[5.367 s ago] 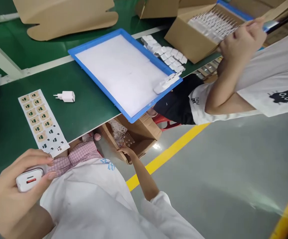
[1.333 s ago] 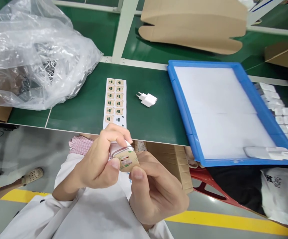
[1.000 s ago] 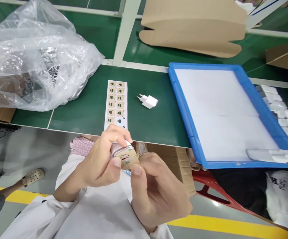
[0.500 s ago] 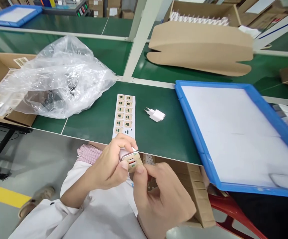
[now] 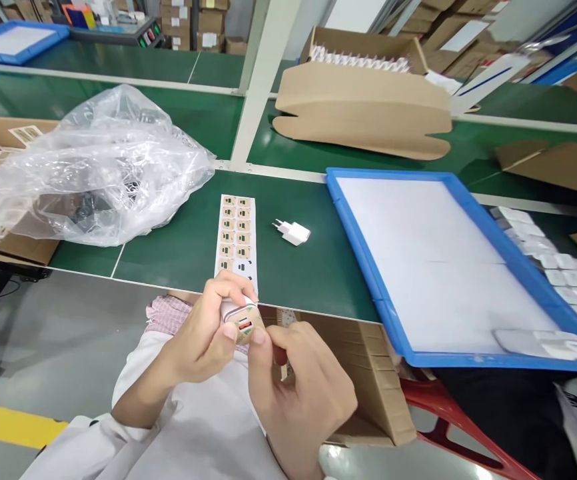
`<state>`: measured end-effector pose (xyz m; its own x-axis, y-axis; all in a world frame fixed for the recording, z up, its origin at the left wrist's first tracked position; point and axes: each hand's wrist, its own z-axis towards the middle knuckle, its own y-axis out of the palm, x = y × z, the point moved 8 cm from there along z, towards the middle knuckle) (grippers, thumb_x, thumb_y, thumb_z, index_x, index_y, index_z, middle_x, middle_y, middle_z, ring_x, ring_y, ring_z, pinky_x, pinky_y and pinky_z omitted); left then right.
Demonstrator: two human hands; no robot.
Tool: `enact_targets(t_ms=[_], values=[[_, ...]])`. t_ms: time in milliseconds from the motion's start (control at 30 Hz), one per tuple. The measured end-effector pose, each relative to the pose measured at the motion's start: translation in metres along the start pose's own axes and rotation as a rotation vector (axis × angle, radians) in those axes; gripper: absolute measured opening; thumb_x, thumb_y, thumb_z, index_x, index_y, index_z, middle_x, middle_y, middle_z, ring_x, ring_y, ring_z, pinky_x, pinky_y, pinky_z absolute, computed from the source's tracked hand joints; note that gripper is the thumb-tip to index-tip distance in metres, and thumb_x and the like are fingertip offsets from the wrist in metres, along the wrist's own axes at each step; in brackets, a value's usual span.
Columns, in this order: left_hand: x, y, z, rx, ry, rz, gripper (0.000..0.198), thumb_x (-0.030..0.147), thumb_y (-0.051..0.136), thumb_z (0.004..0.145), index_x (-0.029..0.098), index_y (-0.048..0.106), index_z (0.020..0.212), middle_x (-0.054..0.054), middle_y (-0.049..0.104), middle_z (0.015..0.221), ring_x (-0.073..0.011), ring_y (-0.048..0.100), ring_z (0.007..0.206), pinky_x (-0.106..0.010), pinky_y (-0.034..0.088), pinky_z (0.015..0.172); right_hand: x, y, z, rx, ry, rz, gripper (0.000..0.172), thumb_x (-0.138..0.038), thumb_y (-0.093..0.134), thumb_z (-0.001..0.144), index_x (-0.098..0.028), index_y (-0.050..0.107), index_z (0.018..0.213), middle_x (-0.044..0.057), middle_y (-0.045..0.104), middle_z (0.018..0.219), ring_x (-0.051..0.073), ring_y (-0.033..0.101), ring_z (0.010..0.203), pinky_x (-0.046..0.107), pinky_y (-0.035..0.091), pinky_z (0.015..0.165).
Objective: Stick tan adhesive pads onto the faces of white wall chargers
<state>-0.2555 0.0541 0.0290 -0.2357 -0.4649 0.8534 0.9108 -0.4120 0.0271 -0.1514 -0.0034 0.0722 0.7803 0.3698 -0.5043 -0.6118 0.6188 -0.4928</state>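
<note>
My left hand (image 5: 203,333) is closed around a white charger (image 5: 227,308), with its port face turned up toward me. A tan sticker (image 5: 255,324) with green marks covers that face, and the ports show through its cut-outs. At the sticker's right edge, my right hand (image 5: 301,387) has thumb and forefinger pinched together. Just beyond my hands, a sheet of tan stickers (image 5: 235,233) lies on the green table, its near end partly behind my left fingers. To the right of the sheet, another white charger (image 5: 292,232) rests on its side with its pins pointing left.
A blue-rimmed white board (image 5: 408,267) lies to the right, with white chargers (image 5: 558,260) in rows beyond it. Clear plastic bags (image 5: 118,160) spill over a cardboard box (image 5: 28,247) at left. A metal post (image 5: 263,80) stands ahead. An open carton (image 5: 363,100) sits behind.
The view has shifted to the right, so the table things appear farther left. My hands keep the same hold on the charger and sticker, with little visible change.
</note>
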Motion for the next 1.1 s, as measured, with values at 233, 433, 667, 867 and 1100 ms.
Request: enact_targets(t_ms=[233, 433, 667, 867, 1100], values=[[-0.007, 0.004, -0.001, -0.028, -0.054, -0.112, 0.018, 0.04, 0.041, 0.105, 0.026, 0.044, 0.115, -0.005, 0.052, 0.11, -0.0193, 0.052, 0.097, -0.034, 0.046, 0.084, 0.002, -0.001, 0.0, 0.002, 0.022, 0.026, 0.025, -0.011, 0.061, 0.093, -0.021, 0.046, 0.075, -0.007, 0.037, 0.061, 0.009, 0.033, 0.052, 0.026, 0.033, 0.054], [-0.014, 0.008, -0.001, -0.036, -0.083, -0.183, 0.018, 0.039, 0.043, 0.104, 0.026, 0.044, 0.115, -0.005, 0.052, 0.11, -0.0193, 0.052, 0.095, -0.035, 0.046, 0.082, 0.009, -0.001, 0.0, -0.041, 0.064, 0.092, 0.025, -0.01, 0.06, 0.092, -0.021, 0.047, 0.074, -0.007, 0.038, 0.061, 0.009, 0.035, 0.052, 0.026, 0.032, 0.054], [-0.018, 0.013, -0.004, -0.048, -0.104, -0.214, 0.019, 0.043, 0.044, 0.104, 0.026, 0.045, 0.114, -0.006, 0.054, 0.11, -0.0199, 0.052, 0.097, -0.035, 0.045, 0.084, 0.011, -0.004, -0.003, -0.057, 0.095, 0.103, 0.027, -0.01, 0.061, 0.091, -0.021, 0.044, 0.073, -0.007, 0.039, 0.061, 0.009, 0.036, 0.052, 0.026, 0.032, 0.054], [-0.017, 0.009, -0.003, -0.035, -0.138, -0.282, 0.018, 0.043, 0.043, 0.104, 0.026, 0.044, 0.112, -0.006, 0.055, 0.11, -0.019, 0.052, 0.096, -0.033, 0.045, 0.083, 0.033, -0.009, -0.013, -0.064, 0.189, 0.209, 0.028, -0.015, 0.06, 0.095, -0.021, 0.045, 0.072, -0.006, 0.04, 0.061, 0.009, 0.038, 0.053, 0.025, 0.031, 0.052], [-0.018, 0.016, -0.004, -0.091, -0.183, -0.405, 0.015, 0.042, 0.043, 0.104, 0.029, 0.041, 0.111, -0.004, 0.051, 0.112, -0.0146, 0.054, 0.083, -0.027, 0.048, 0.068, 0.028, 0.006, -0.02, -0.164, 0.307, 0.353, 0.042, -0.044, 0.07, 0.092, -0.022, 0.057, 0.124, -0.003, 0.059, 0.078, 0.012, 0.055, 0.06, 0.025, 0.05, 0.057]])
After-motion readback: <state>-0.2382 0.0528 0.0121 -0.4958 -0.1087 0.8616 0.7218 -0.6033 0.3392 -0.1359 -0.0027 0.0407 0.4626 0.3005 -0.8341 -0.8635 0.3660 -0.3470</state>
